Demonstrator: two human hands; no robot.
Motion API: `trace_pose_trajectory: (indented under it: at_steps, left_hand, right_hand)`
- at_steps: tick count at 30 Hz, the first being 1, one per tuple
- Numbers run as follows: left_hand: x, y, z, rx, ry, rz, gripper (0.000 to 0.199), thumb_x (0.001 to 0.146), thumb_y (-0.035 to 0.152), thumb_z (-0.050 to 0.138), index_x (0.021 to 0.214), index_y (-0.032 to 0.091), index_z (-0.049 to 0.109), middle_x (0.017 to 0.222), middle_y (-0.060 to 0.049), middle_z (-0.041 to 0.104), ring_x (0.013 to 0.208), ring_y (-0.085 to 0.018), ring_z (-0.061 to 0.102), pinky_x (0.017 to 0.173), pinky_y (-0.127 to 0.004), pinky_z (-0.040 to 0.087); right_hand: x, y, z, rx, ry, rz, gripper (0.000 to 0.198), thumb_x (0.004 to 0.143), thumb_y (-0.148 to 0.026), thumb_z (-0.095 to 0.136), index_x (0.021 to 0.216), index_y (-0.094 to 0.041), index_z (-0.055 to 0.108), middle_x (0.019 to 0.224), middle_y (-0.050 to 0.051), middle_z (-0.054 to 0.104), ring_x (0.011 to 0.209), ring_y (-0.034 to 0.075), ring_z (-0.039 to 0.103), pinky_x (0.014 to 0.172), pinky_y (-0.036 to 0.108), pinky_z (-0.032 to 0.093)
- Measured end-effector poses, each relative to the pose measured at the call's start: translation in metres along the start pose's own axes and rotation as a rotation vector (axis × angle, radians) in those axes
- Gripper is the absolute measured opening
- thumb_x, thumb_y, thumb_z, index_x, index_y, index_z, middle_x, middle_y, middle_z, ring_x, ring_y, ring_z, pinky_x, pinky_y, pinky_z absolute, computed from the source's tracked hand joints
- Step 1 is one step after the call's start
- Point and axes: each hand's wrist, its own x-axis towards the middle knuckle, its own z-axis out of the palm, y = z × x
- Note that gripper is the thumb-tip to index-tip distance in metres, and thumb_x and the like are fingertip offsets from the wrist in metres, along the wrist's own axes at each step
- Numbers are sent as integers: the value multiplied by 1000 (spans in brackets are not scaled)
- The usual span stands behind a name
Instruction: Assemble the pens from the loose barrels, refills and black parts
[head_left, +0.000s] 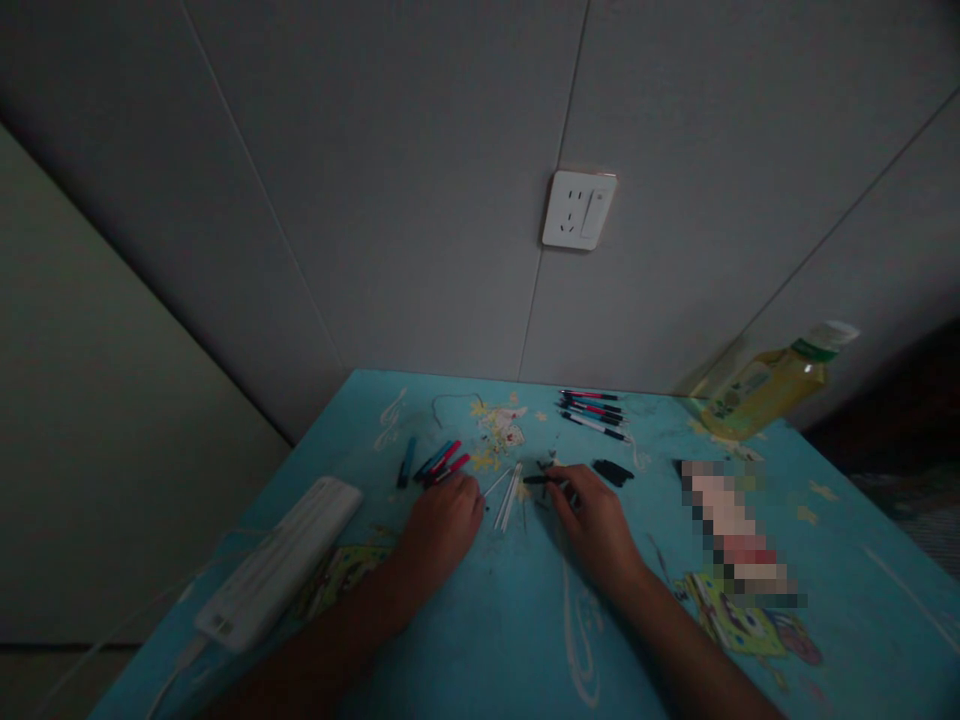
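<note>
My left hand [444, 515] is closed with its fingers curled down at the table, just in front of several blue and red pen barrels [450, 456]. A thin white stick like a pen refill [496, 482] slants away from its fingertips; whether they grip it I cannot tell. More white refills [508, 500] lie side by side between the hands. Between thumb and fingers my right hand [589, 510] pinches a small black pen part [535, 480], which points left. Small dark pieces [546, 462] lie just beyond it, and a black pile of similar parts [613, 472] sits to its right.
Several pens [592, 412] lie at the back of the blue table [480, 640]. A yellow-liquid bottle [772, 390] stands back right, near a pixelated flat object [735, 530]. On the left lies a white power strip [281, 560] with a cable. A wall socket [579, 210] is above.
</note>
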Motion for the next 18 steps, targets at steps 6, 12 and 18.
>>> trace_pose_trajectory:
  at_steps: [6, 12, 18]
  left_hand:
    - [1, 1, 3, -14, -21, -22, 15, 95, 30, 52, 88, 18, 59, 93, -8, 65, 85, -22, 65, 76, -33, 50]
    - [3, -1, 9, -58, -31, -72, 14, 95, 27, 53, 88, 17, 60, 94, -9, 65, 88, -23, 65, 78, -35, 50]
    - [3, 0, 9, -40, -13, -64, 13, 97, 25, 50, 91, 16, 58, 97, -9, 66, 92, -23, 66, 77, -33, 51]
  right_hand:
    - [-1, -1, 0, 50, -4, 13, 21, 94, -25, 51, 109, -21, 66, 98, 7, 68, 74, 17, 62, 70, 31, 51]
    - [0, 0, 2, 159, -16, 81, 22, 92, -30, 55, 107, -21, 68, 92, 6, 70, 71, 17, 62, 66, 31, 50]
    - [3, 1, -1, 228, 28, 193, 27, 90, -37, 58, 105, -18, 68, 83, 6, 70, 66, 17, 60, 63, 31, 48]
